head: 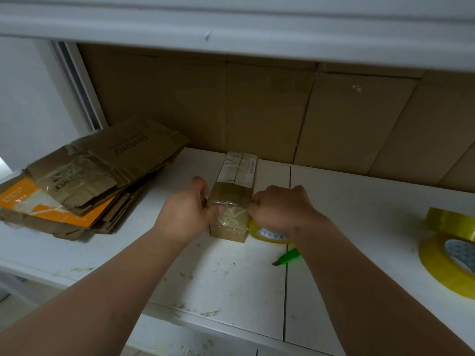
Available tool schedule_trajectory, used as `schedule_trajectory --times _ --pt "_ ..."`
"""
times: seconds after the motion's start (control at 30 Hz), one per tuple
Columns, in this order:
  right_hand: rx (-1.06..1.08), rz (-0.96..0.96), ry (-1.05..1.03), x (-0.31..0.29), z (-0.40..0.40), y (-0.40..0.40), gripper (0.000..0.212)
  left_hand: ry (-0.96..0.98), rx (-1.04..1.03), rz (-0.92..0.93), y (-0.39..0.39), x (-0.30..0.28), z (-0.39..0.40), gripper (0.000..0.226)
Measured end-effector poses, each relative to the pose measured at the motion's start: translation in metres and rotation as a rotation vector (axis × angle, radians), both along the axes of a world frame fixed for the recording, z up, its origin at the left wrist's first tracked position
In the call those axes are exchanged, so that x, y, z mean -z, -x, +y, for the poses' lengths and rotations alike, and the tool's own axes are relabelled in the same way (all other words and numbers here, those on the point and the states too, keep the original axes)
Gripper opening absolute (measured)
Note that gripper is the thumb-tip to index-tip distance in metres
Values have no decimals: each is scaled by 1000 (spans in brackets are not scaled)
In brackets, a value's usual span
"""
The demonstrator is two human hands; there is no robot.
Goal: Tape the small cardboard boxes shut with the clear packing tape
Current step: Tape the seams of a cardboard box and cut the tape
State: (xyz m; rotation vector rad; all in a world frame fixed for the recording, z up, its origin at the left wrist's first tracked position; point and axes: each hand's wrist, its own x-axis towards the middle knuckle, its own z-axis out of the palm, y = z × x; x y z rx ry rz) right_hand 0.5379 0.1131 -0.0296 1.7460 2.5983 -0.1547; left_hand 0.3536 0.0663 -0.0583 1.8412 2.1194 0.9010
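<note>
A long, narrow cardboard box (235,186) lies on the white table (226,278) with a white label on its far half. A strip of clear tape (232,214) runs across its near end. My left hand (186,210) grips the box's left side, thumb pressing the tape down. My right hand (279,209) is curled around a yellowish roll of clear tape (267,235) held against the box's right side; most of the roll is hidden under the hand.
Flattened cardboard boxes (84,181) are piled at the left of the table. A green box cutter (289,256) lies just right of the box. Two more tape rolls (449,255) sit at the right edge. Brown cardboard sheets (257,106) line the back wall.
</note>
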Motion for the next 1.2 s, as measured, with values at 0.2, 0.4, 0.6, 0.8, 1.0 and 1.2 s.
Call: schedule_trajectory --times 0.2,0.4,0.6,0.8,1.0,1.2 --pt "-45 12 6 0 -4 -4 39 -57 -78 -122 -1 12 -7 16" --pt "-21 -9 -50 3 -8 -1 43 -57 -100 -204 3 19 -6 9" --pt "43 5 -74 7 -10 0 39 -147 -156 -277 -8 26 -7 9" --pt "50 -6 -86 8 -15 3 47 -181 -122 -356 -15 32 -13 30" --pt "23 0 -35 2 -18 2 37 -123 -79 -365 3 27 -8 11" --pt "43 -7 -110 9 -20 3 40 -71 -56 -317 4 26 -1 16"
